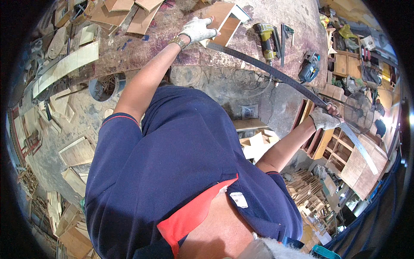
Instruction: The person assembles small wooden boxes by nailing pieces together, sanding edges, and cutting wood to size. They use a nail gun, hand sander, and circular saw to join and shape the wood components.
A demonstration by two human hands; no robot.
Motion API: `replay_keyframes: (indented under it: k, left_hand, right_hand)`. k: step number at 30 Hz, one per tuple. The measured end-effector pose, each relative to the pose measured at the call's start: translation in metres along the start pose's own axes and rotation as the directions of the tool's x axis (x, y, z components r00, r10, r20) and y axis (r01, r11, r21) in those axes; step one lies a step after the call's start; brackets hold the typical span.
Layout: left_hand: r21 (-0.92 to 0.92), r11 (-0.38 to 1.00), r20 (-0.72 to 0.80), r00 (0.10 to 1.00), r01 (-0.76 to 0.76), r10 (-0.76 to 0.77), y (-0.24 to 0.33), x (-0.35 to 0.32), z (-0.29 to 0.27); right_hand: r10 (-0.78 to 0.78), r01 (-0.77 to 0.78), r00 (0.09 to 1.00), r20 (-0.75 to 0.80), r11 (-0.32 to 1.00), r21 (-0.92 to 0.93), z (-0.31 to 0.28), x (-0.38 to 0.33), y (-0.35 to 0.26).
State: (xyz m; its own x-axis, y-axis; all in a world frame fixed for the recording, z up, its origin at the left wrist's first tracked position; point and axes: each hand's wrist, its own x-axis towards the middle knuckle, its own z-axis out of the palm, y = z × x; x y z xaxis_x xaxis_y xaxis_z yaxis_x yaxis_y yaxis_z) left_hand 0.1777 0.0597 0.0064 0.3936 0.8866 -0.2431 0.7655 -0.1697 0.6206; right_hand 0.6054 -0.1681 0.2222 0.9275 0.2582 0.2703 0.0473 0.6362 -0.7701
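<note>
My left hand [198, 30], in a white fingerless glove, grips the near left side of a small open wooden box [221, 15] on the bench, thumb and forefinger apart. The box has pale edges and brown panels. My right hand [325, 118], gloved the same way, is closed around a long metal ruler [267, 68] out at my right side. One end of the ruler lies at the box's near corner, close to my left hand; the other end sticks out past my right hand. Whether that first end touches the box I cannot tell.
On the stained workbench [172, 47] lie a yellow-green nail gun [267, 41], a dark square [284, 43] and a blue-black power tool [309, 67]. Brown panels [144, 19] lie at the far left. A bucket [107, 87] of scraps stands below; a fan [358, 108] is at right.
</note>
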Motion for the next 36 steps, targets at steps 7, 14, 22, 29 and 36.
replay_keyframes:
  k: [7,14,22,29,36]
  left_hand:
    - [-0.003,1.000,0.008,1.000,0.005,-0.005,0.001,0.000,0.001]
    - [0.008,1.000,-0.015,1.000,0.004,-0.004,0.003,-0.002,0.000]
    - [0.000,1.000,-0.039,0.999,-0.006,0.006,0.006,-0.002,0.003]
    - [0.003,1.000,-0.013,1.000,-0.006,0.006,0.006,0.000,0.005]
    - [0.068,0.997,-0.016,0.999,-0.028,0.029,0.018,-0.003,0.002]
  right_hand:
    - [0.003,-0.004,1.000,-0.017,0.998,-0.059,-0.005,0.012,0.009]
    - [-0.074,0.063,0.994,-0.077,0.987,-0.145,-0.003,0.017,0.018]
    - [-0.068,0.058,0.994,-0.082,0.991,-0.124,0.001,0.019,0.017]
    - [-0.086,0.082,0.995,-0.046,0.994,-0.070,-0.001,0.012,0.011]
    - [-0.064,0.061,0.997,-0.052,0.997,-0.052,-0.003,0.009,0.010]
